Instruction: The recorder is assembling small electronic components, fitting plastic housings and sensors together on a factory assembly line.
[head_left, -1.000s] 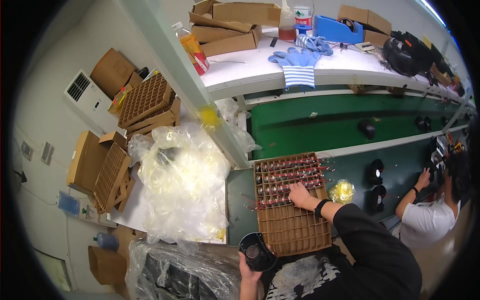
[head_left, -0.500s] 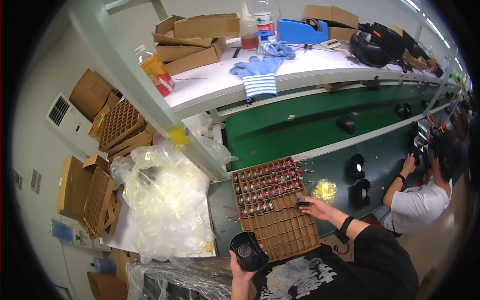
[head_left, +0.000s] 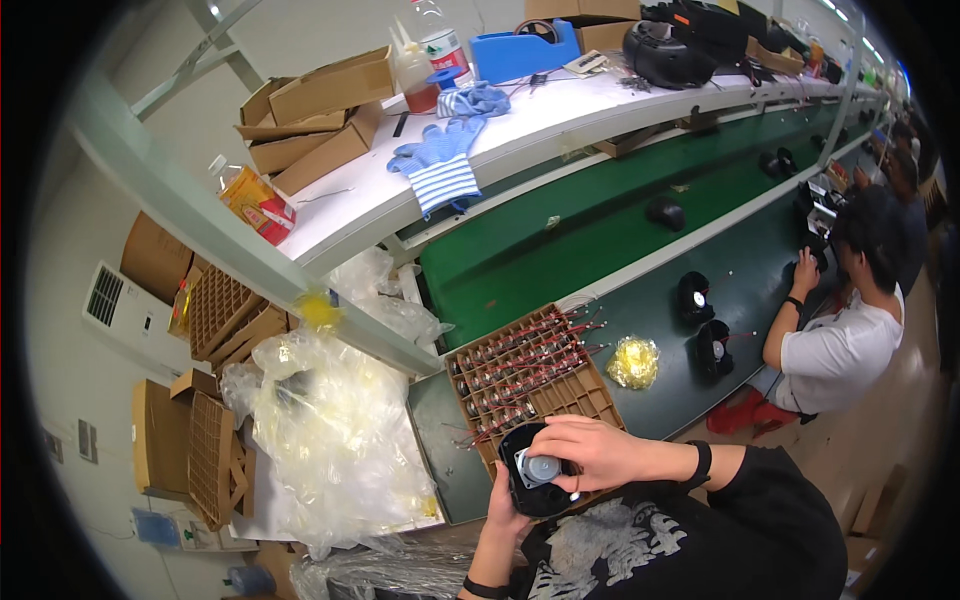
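My left hand (head_left: 503, 507) grips a black rounded plastic housing (head_left: 545, 503) by its left side, its open hollow face up. Inside the hollow sits a small speaker (head_left: 540, 469) with a round silver-grey back. The fingers of my right hand (head_left: 597, 452) close on the speaker's upper edge; the fingertips are partly hidden. Just beyond my hands lies a cardboard divider tray (head_left: 583, 396), partly covered by them. Rows of small wired parts (head_left: 505, 375) with red leads fill its far cells.
A crumpled yellow bundle (head_left: 633, 362) and two black housings (head_left: 713, 345) lie right of the tray. Clear plastic bags (head_left: 340, 430) heap on the left. Behind runs a green conveyor belt (head_left: 560, 240) under a white shelf (head_left: 345, 225). A co-worker (head_left: 840, 330) sits at the right.
My right hand has come from the tray to the housing, bringing the small part. The housing has turned from its perforated face to its open side. The view has shifted.
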